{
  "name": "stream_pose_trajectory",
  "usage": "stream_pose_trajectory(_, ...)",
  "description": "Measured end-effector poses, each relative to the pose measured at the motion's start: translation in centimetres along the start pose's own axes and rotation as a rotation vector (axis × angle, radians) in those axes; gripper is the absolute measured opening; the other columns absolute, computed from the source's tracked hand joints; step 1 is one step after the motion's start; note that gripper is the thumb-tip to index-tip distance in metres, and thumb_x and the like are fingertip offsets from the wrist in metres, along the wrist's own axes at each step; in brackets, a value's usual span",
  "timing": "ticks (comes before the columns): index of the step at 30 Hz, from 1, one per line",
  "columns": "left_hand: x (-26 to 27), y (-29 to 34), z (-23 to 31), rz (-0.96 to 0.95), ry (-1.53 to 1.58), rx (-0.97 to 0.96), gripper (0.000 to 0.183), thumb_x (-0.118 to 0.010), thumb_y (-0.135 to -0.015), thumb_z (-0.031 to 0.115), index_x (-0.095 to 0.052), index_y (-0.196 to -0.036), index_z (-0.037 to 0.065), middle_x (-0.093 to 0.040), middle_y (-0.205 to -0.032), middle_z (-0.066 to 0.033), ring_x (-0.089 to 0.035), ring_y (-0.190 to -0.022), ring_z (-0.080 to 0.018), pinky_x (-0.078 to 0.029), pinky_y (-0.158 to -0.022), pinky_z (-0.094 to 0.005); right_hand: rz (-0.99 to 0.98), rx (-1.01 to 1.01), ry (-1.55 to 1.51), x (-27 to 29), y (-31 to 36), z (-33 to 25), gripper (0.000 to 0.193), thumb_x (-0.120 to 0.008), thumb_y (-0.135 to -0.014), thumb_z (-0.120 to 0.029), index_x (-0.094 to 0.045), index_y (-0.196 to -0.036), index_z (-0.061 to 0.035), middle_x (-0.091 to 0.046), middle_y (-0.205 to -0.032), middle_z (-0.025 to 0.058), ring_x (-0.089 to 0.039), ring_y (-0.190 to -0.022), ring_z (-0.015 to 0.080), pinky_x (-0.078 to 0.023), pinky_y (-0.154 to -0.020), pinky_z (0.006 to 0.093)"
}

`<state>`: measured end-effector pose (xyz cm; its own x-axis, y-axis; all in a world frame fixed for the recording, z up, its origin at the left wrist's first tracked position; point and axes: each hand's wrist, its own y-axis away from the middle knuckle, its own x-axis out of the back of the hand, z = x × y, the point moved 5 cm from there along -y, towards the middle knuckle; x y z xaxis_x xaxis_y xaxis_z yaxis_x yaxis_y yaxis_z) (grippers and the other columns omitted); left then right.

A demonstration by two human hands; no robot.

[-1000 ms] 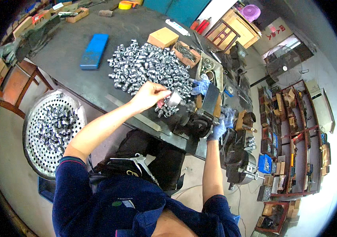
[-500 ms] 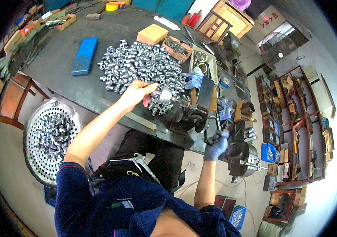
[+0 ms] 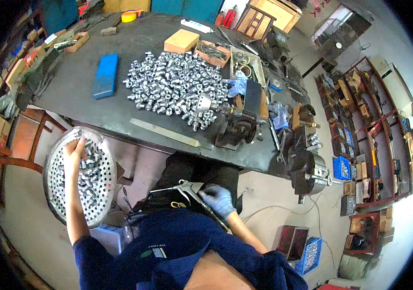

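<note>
My bare left hand (image 3: pixel 74 150) is over the round perforated metal tray (image 3: pixel 55 205) at the left, among shiny metal fittings (image 3: pixel 89 181). Its fingers are closed; what they hold, if anything, is hidden. My right hand (image 3: pixel 221 200), in a blue-grey glove with dark fingertips, is over my lap, at the handle of a metal air blow gun (image 3: pixel 183 187). Blur hides whether those fingers grip the handle. On the bench, a large pile of similar fittings (image 3: pixel 175 84) surrounds a small perforated metal cup (image 3: pixel 203 102) on a dark clamping fixture (image 3: pixel 235 126).
A flat metal strip (image 3: pixel 164 132) lies along the bench's near edge. A blue box (image 3: pixel 106 76) is left of the pile, a yellow block (image 3: pixel 181 41) behind it. To the right stands a dark machine chuck (image 3: pixel 308 169). A wooden chair (image 3: pixel 35 130) is beyond the tray.
My left hand has moved from the fixture down left to the tray. My right hand has left the machine at the right and come to the air gun on my lap. The view has shifted slightly.
</note>
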<state>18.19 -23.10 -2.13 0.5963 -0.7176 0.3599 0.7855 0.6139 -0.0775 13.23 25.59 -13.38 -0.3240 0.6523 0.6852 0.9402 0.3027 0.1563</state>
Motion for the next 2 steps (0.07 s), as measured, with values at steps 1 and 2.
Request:
stream_pose_trajectory(1, 2.3, 0.2, -2.2, 0.04, -0.153, -0.011, 0.033, -0.059, -0.085, 0.027, -0.057, -0.063, 0.002, -0.051, -0.049, -0.0039, -0.048, -0.043, -0.0099, -0.036, -0.043, -0.0251, -0.238, -0.121, 0.124, -1.8, 0.2, -1.0, 0.039, -0.067, -0.071, -0.042, -0.068, -0.088, -0.0075, -0.065, -0.09, 0.0185, -0.064, -0.084, 0.0274, -0.049, -0.077, 0.0368)
stream_pose_trajectory(2, 4.0, 0.6, -2.7, 0.057, -0.344, -0.126, 0.032, -0.058, -0.085, 0.029, -0.061, -0.07, 0.001, -0.055, -0.052, -0.0067, -0.049, -0.044, -0.0104, -0.038, -0.044, -0.0239, -0.383, -0.093, 0.199, -3.3, 0.2, -1.6, 0.043, -0.063, -0.073, -0.048, -0.068, -0.089, -0.0086, -0.066, -0.09, 0.0168, -0.064, -0.084, 0.0261, -0.049, -0.08, 0.0373)
